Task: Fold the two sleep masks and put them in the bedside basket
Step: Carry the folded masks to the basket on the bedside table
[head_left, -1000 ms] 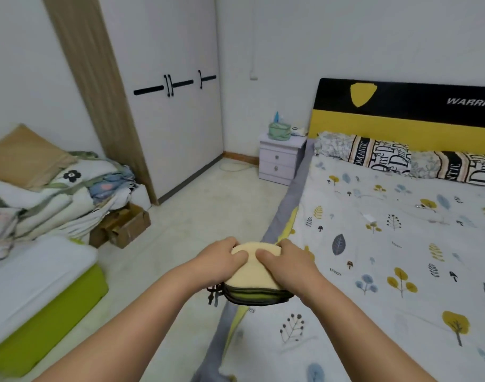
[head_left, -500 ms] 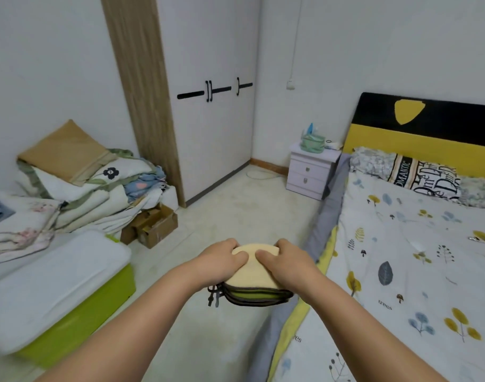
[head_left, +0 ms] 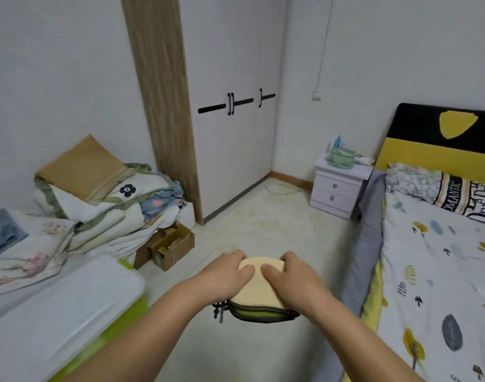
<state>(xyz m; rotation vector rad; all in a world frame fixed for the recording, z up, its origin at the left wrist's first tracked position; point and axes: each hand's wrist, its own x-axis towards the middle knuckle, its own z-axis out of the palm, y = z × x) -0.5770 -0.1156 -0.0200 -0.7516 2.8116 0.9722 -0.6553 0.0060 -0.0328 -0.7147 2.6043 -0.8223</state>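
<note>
Both hands hold one stacked bundle out in front of the body, above the pale floor (head_left: 263, 230). His or her left hand (head_left: 224, 274) grips the bundle's left side with the thumb laid across the top, and the right hand (head_left: 293, 279) grips the right side the same way, the two thumbs nearly meeting in the middle. On top sits a folded beige sleep mask (head_left: 259, 288), and pressed under it is a green sleep mask (head_left: 259, 314) with grey edging, its dark strap ends (head_left: 218, 311) dangling from the left corner. Whether the green one is fully folded I cannot tell from here.

Just to the right runs the bed (head_left: 442, 271), its white cover printed with leaves and small trees, a grey sheet hanging down its near side. A black and yellow headboard (head_left: 434, 144) stands at the far end with patterned pillows (head_left: 442, 188) against it. Beside the headboard is a pale lilac nightstand (head_left: 337, 188) with two drawers, and on its top a light green basket (head_left: 340, 159) with something blue poking out. A white wardrobe (head_left: 230, 147) with black handles fills the far wall. To the left, folded bedding (head_left: 103, 197) is piled up, a cardboard box (head_left: 169, 246) lies open at its foot, and a lime green storage bin (head_left: 56, 312) with a white lid sits nearest.
</note>
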